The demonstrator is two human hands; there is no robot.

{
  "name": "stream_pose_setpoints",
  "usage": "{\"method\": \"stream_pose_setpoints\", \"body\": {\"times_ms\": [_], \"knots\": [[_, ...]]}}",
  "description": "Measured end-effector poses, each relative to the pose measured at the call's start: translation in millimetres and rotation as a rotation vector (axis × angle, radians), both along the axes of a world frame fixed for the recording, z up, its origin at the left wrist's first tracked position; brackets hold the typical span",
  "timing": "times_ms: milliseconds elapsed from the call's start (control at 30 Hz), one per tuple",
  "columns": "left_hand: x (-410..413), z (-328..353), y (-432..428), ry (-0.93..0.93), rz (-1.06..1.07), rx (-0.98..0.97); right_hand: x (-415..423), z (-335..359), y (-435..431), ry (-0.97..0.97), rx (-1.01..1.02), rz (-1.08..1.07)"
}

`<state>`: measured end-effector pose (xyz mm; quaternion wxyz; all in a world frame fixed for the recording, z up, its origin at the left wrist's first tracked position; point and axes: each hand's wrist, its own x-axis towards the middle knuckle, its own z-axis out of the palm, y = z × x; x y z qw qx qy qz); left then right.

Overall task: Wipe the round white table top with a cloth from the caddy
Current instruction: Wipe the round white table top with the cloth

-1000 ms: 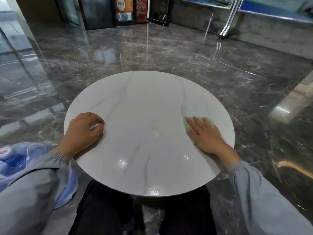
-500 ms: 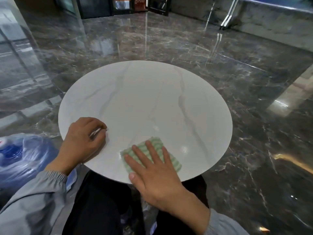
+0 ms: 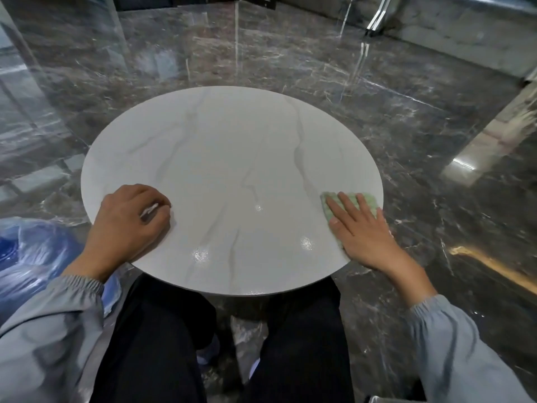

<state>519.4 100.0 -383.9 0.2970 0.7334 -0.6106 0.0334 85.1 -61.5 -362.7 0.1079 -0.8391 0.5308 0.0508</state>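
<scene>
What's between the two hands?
Nothing: the head view shows only bare round white table top between the left hand, pinching a white scrap, and the right hand on the green cloth.

The round white table top (image 3: pixel 232 170), veined with faint grey and glossy, stands on a dark polished marble floor (image 3: pixel 290 56). A pale green cloth (image 3: pixel 368 199) lies flat at the table top's right edge, under the straight fingers of the right hand (image 3: pixel 363 232). On its left near side rests the left hand (image 3: pixel 128 223), whose curled fingers pinch a small white scrap (image 3: pixel 148 210).
</scene>
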Motion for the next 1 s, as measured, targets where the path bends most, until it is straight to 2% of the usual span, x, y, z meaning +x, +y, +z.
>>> {"method": "stream_pose_setpoints", "body": {"times_ms": [167,333,533,700,800,900,1000], "knots": [[-0.9,-0.7,-2.3,0.006,0.035,0.026,61.5,-1.4,95.3,-0.003,-0.039,0.218],[0.6,-1.9,-0.6,0.004,0.022,0.027,124.4,-22.7,177.7,-0.136,-0.145,0.414],[0.8,-1.3,0.2,0.012,0.007,0.027,76.5,-13.4,139.6,-0.165,-0.125,0.357],[-0.4,-1.6,-0.7,0.011,0.017,0.015,-5.6,-2.4,59.2,-0.174,-0.076,0.082],[-0.7,-1.7,-1.1,0.013,0.029,0.012,-17.9,-4.7,30.6,-0.208,-0.031,-0.016],[-3.3,-0.9,-1.8,0.008,0.031,0.002,-0.9,-6.5,41.1,-0.14,-0.036,-0.013],[-4.3,-0.5,-1.1,0.017,0.046,0.007,29.8,-4.7,76.0,-0.068,-0.055,0.125]]}}
